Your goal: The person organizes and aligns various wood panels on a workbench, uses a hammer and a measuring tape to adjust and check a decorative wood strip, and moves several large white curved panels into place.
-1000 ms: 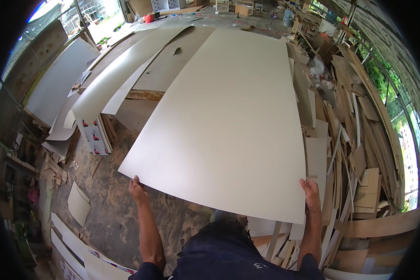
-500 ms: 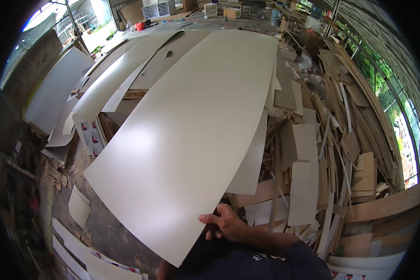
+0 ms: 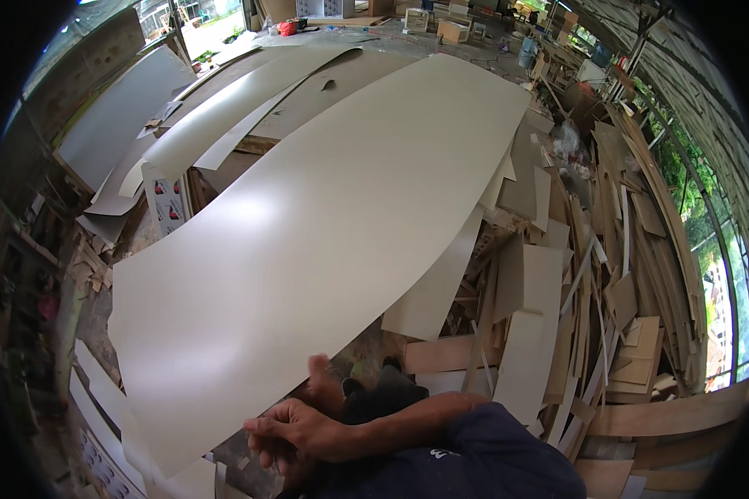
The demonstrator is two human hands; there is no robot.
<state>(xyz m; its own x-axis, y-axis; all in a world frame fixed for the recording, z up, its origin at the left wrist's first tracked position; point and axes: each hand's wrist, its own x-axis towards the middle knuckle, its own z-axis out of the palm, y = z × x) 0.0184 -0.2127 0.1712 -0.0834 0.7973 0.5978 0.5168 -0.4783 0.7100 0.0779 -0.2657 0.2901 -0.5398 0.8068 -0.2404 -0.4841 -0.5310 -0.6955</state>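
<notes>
A large, thin white sheet with a glossy, bowed surface stretches from near my body to the far middle of the head view. My right hand is at its near right edge, thumb and index finger closed on the rim and the other fingers curled below. Just beyond my right wrist, my left hand shows in part behind the right forearm. Its thumb laps over the same edge; its other fingers are hidden.
Stacked panels with a curled pale sheet lie at the far left. Wood offcuts and boards are heaped along the right. White strips lie low at the left. A smaller pale panel sits under the large sheet's right edge.
The sheet's near end has swung left, its near corners now further left. My right hand has moved left and slightly down along with the edge. My left hand has come into view beyond it.
</notes>
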